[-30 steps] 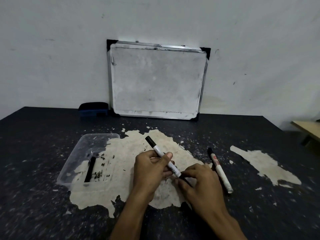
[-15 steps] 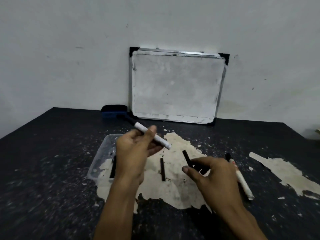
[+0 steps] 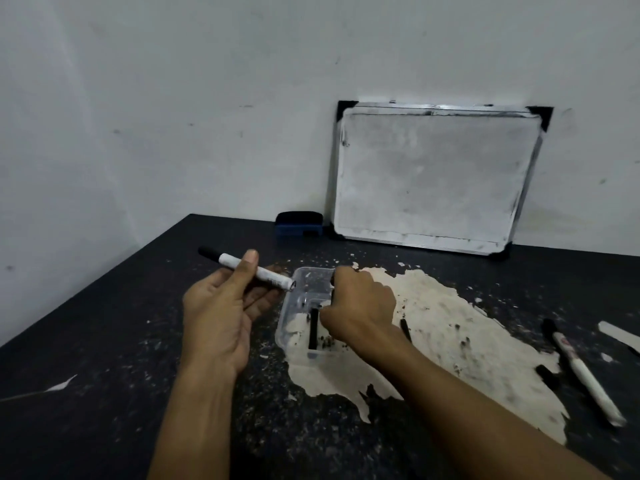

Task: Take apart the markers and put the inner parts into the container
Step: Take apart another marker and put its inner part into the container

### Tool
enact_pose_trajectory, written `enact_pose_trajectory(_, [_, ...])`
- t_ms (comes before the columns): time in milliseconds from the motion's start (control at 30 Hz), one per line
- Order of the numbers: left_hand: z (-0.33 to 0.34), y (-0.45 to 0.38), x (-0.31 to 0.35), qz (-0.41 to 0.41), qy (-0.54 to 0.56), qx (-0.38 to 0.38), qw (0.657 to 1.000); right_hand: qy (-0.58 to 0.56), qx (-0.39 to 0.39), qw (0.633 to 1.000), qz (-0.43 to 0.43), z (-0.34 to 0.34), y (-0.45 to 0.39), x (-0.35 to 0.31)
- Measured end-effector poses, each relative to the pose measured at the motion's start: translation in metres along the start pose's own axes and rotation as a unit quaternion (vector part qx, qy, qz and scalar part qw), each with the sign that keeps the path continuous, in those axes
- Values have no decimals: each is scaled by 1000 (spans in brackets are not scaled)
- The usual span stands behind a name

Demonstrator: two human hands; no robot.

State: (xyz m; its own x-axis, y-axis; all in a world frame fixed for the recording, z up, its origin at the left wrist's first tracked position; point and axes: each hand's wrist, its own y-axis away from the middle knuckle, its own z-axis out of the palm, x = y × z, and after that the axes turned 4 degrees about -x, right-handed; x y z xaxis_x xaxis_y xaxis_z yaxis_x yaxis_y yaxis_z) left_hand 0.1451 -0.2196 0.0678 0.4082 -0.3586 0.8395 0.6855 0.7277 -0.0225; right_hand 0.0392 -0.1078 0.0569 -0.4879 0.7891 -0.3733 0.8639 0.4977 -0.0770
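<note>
A white marker barrel (image 3: 256,271) with a black cap is being held in the left hand (image 3: 221,317), the grip clamped on it between thumb and fingers, its open end pointing right toward the container (image 3: 294,308). The right hand (image 3: 360,306) is being held over the clear plastic container with its fingers curled together; a thin dark piece appears to be pinched at the fingertips, though the hand is hiding most of it, so it cannot be told for certain. One black inner part (image 3: 313,328) is lying inside the container, near its left wall. Another thin black piece (image 3: 405,329) is lying on the tabletop (image 3: 104,341) just right of the right wrist, on the pale worn patch. Farther right, a second marker (image 3: 585,372) is lying whole on the dark surface, with a short black piece (image 3: 547,375) just to its left. At the far edge of the tabletop, a small whiteboard (image 3: 433,178) is being propped against the wall, and a blue eraser (image 3: 299,223) is sitting just left of it.
</note>
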Motion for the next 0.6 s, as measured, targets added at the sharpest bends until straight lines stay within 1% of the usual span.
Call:
enact_pose_trajectory(100, [-8, -1, 1, -2, -5, 3, 1000, 93, -19, 995, 6, 17, -7, -10])
enact_pose_trajectory(167, [-11, -1, 1, -5, -6, 2, 1000, 117, -23, 993, -1, 23, -7, -11])
enact_pose_trajectory(333, [-11, -3, -1, -17, -10, 1, 1000, 125, -24, 992, -25, 26, -6, -7])
enact_pose_trajectory(467, [-5, -2, -5, -23, -7, -4, 1000, 102, -30, 994, -30, 18, -4, -7])
enact_pose_trajectory(500, [-3, -1, -7, -23, -6, -7, 1000, 81, -9, 996, -39, 15, -2, -5])
enact_pose_trajectory(567, [1, 0, -9, -26, -2, -14, 1000, 43, 75, 994, -60, 9, 2, 2])
enact_pose_trajectory(600, [4, 1, -10, -30, 0, -18, 999, 29, 115, 992, -52, 4, 4, 10])
